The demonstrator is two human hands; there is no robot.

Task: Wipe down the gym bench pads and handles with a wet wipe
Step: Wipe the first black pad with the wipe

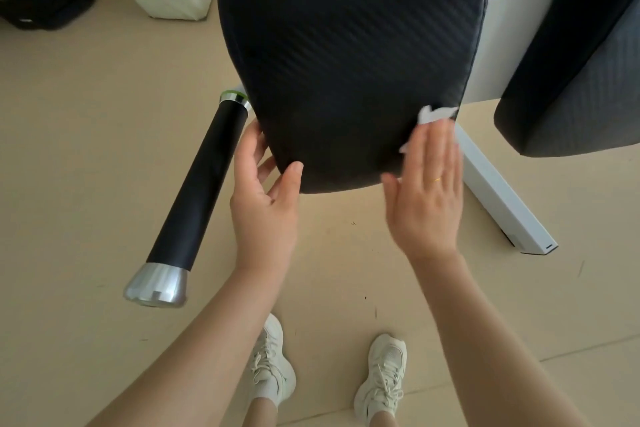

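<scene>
Two bare hands work the near end of the black, carbon-weave vinyl seat pad (349,55), which sits raised on a white metal frame (498,184) over a beige floor. The left hand (265,204) steadies the pad's near-left edge, thumb on top and fingers curled loosely under, gripping nothing else. The right hand (427,191) is flat and spread, pressing a crumpled white wet wipe (434,114) against the pad's near-right corner; only the wipe's edges show past the fingertips. A second black pad (571,87) lies to the right, and a black foam-covered handle with chrome ends (197,191) juts out left, neither being touched. The wipe is pinned only by an open palm, so it could bunch, slide off the rounded corner and drop to the floor.
</scene>
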